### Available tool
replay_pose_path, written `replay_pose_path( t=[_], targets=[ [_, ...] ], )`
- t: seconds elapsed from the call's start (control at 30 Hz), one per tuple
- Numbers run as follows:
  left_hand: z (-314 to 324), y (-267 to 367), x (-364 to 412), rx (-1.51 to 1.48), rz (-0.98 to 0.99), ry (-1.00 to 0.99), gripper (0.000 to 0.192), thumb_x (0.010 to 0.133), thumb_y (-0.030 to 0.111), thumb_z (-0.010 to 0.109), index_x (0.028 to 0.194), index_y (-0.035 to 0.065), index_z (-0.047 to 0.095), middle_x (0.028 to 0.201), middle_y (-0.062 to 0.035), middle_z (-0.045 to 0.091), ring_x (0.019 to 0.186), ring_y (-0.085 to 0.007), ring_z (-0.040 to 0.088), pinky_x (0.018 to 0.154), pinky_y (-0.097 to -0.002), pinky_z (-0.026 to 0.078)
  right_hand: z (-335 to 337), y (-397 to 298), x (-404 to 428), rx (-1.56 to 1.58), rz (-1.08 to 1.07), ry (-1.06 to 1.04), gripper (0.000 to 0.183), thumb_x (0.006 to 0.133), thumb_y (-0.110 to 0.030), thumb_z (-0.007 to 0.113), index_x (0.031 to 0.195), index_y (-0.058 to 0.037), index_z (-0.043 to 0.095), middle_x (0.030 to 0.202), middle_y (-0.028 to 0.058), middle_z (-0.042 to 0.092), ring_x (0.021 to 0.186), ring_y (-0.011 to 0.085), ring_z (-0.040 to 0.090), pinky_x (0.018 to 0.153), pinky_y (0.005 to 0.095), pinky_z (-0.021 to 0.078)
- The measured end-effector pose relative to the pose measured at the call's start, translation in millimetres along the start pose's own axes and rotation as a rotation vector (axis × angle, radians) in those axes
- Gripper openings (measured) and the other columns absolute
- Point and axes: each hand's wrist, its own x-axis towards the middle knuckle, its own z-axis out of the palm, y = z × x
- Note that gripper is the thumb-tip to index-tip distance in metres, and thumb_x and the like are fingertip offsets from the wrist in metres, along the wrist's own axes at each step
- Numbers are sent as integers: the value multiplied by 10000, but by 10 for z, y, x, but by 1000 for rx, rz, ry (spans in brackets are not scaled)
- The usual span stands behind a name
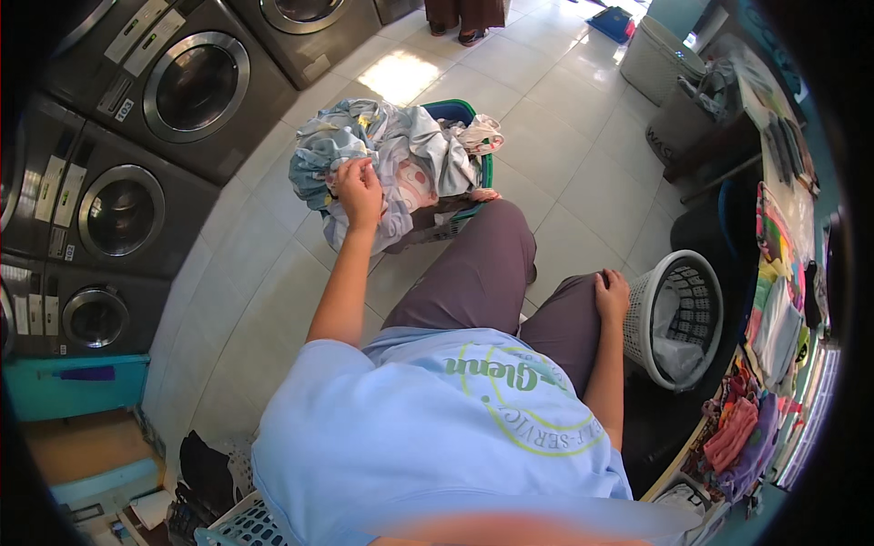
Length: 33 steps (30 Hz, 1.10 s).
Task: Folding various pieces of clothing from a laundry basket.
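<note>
In front of me a heap of light blue and white patterned fabric [341,140] spills over a green plastic laundry basket [487,170] on the tiled floor. My left hand [358,193] is over the near left side of the heap, its fingers bent and drawn together; whether they pinch any cloth cannot be told. A pale piece with a pink printed figure [412,183] lies just right of that hand. My right hand [612,295] rests on my right knee, holding nothing, beside a white plastic basket [642,321] with clear plastic inside.
Front-loading machines [198,85] line the left side. Folded clothes [778,327] lie along a table at the right. Tall hampers [659,61] and a blue dustpan [612,24] stand farther off. A person's lower legs [464,15] show at the top. Another light blue basket [249,522] is behind me.
</note>
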Motion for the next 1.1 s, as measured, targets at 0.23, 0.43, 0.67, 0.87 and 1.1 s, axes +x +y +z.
replay_pose_path(
  t=[0.23, 0.43, 0.67, 0.87, 1.1],
  targets=[
    [833, 359, -55, -252, 134, -279, 110, 830, 72, 594, 896, 23, 667, 857, -159, 656, 810, -344, 626, 711, -402, 493, -24, 15, 6, -8, 17, 5, 380, 864, -380, 567, 1156, -148, 637, 1303, 68, 539, 1235, 263, 465, 1001, 450, 379],
    [2164, 466, 134, -441, 10, -313, 370, 815, 134, 638, 1165, 32, 574, 1204, -216, 564, 989, -385, 605, 820, -403, 505, -15, 104, -55, 33, 9, 84, 323, 861, -322, 582, 1111, -130, 653, 1266, 82, 566, 1206, 273, 486, 981, 443, 393],
    [2346, -291, -649, 59, -147, -825, 518, 787, 186, 642, 1255, 19, 494, 1062, -280, 615, 1003, -422, 596, 881, -458, 471, 63, 84, -50, 109, -27, 122, 282, 849, -275, 596, 1069, -112, 662, 1224, 87, 591, 1178, 274, 504, 973, 433, 394],
    [1683, -53, -910, -201, -225, -867, 286, 832, 194, 550, 1079, 71, 623, 1001, -273, 618, 943, -449, 582, 797, -477, 464, -73, 31, -99, 123, 40, 71, 302, 848, -298, 591, 1080, -114, 655, 1214, 52, 591, 1173, 271, 506, 968, 446, 390],
    [712, 956, -314, -1066, -630, -751, 309, 936, 256, 522, 1134, 32, 596, 995, -58, 642, 903, -163, 610, 781, -327, 487, -59, -301, 41, 334, 139, -163, 572, 768, -400, 705, 1273, -196, 530, 1385, 40, 463, 1312, 288, 376, 1050, 598, 262]
  ],
)
